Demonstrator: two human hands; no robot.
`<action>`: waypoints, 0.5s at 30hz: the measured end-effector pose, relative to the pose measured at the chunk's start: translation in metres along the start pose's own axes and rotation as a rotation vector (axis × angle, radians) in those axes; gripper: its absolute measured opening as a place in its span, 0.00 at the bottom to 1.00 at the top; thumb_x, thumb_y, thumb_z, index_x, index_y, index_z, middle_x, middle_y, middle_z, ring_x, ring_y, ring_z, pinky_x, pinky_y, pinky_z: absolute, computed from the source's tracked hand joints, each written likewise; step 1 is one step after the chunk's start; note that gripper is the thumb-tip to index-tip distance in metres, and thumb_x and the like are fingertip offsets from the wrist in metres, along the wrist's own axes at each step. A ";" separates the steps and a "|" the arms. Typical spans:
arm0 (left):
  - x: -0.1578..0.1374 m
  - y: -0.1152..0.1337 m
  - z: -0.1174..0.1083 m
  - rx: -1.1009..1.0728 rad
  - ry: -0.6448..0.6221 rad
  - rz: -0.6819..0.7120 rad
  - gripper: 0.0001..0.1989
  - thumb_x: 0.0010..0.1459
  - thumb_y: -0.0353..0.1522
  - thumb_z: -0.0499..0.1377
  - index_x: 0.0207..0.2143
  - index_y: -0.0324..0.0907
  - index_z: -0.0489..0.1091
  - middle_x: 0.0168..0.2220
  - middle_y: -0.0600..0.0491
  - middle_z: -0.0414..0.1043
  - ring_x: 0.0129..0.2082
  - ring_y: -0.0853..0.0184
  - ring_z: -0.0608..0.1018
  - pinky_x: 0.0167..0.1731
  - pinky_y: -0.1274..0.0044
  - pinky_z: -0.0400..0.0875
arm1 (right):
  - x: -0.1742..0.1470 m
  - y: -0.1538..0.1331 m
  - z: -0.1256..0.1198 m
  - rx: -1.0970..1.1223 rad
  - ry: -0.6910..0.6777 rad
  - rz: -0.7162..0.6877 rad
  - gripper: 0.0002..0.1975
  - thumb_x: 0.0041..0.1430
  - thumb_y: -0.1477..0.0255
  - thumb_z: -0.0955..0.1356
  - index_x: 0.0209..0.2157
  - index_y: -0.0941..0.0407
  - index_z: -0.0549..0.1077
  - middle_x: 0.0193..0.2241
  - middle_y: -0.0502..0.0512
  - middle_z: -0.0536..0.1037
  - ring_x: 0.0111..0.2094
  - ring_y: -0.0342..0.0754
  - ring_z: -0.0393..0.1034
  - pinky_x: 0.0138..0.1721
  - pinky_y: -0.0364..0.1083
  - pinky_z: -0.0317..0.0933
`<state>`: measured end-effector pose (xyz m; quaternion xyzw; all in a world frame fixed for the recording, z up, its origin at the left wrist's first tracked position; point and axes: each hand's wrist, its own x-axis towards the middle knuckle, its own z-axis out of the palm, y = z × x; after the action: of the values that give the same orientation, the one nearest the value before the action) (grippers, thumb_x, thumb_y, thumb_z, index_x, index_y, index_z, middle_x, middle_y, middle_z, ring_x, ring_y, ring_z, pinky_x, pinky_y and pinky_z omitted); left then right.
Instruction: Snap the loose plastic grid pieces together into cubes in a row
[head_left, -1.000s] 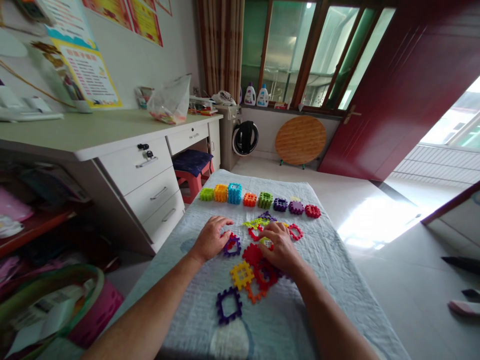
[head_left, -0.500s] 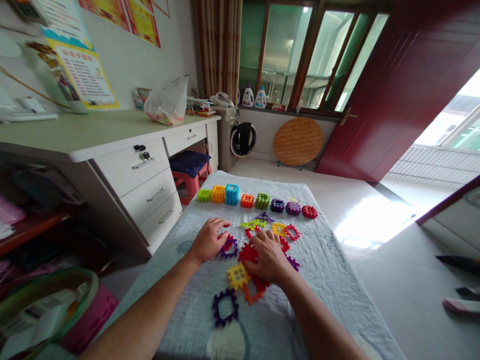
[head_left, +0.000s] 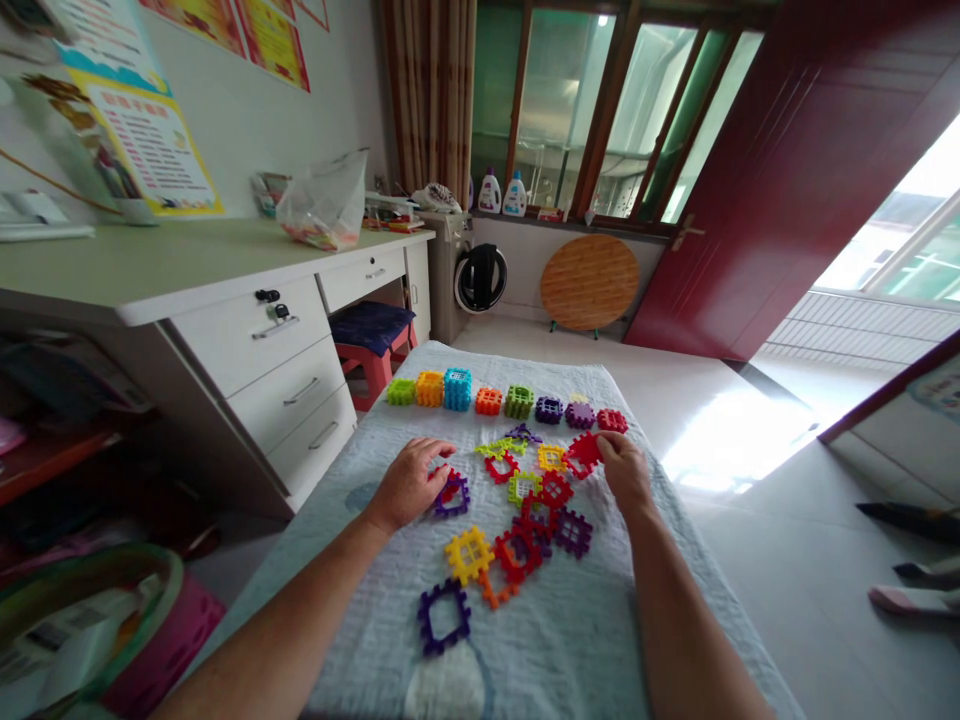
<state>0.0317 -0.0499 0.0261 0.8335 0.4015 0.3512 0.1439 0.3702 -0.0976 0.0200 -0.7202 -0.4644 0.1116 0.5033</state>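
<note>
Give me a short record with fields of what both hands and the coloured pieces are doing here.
Left hand: left hand rests palm down, fingers on a purple frame piece.
Right hand: right hand touches a red solid piece; grip unclear.
Loose pieces: flat pieces scattered between the hands.
Far row: assembled cubes lined up.
Surface: pale quilted cloth.

A pale blue quilted cloth (head_left: 600, 640) covers the low desk. On it, a row of assembled plastic block cubes (head_left: 501, 400) lines the far edge; loose flat interlocking plastic tiles (head_left: 517, 530) lie scattered mid-cloth.
</note>
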 end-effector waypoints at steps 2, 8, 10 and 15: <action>0.000 0.000 0.000 -0.003 -0.002 -0.002 0.11 0.51 0.26 0.56 0.38 0.43 0.70 0.37 0.51 0.74 0.41 0.62 0.74 0.45 0.68 0.69 | 0.004 0.011 -0.002 -0.056 -0.001 0.016 0.17 0.52 0.61 0.62 0.32 0.58 0.76 0.24 0.53 0.76 0.26 0.48 0.67 0.30 0.45 0.59; 0.000 0.000 -0.001 0.000 -0.002 -0.010 0.12 0.51 0.26 0.56 0.39 0.43 0.71 0.36 0.52 0.75 0.40 0.62 0.75 0.45 0.69 0.69 | -0.003 0.012 0.008 -0.286 -0.083 -0.065 0.14 0.54 0.66 0.60 0.32 0.55 0.75 0.27 0.53 0.76 0.30 0.49 0.68 0.33 0.46 0.59; -0.001 0.000 0.000 0.000 -0.005 -0.008 0.12 0.51 0.26 0.56 0.39 0.43 0.70 0.36 0.52 0.75 0.40 0.62 0.75 0.45 0.69 0.69 | -0.005 0.011 0.009 -0.387 -0.074 -0.099 0.13 0.54 0.68 0.60 0.32 0.55 0.75 0.31 0.55 0.76 0.33 0.50 0.68 0.35 0.47 0.59; -0.001 -0.002 0.001 -0.003 -0.009 -0.014 0.12 0.51 0.26 0.56 0.39 0.42 0.71 0.37 0.51 0.75 0.40 0.63 0.75 0.45 0.69 0.69 | -0.007 0.008 0.011 -0.499 -0.048 -0.130 0.15 0.55 0.65 0.62 0.38 0.56 0.75 0.40 0.59 0.73 0.40 0.51 0.67 0.42 0.48 0.59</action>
<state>0.0309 -0.0494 0.0238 0.8321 0.4060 0.3469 0.1496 0.3639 -0.0972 0.0061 -0.7878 -0.5347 -0.0219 0.3049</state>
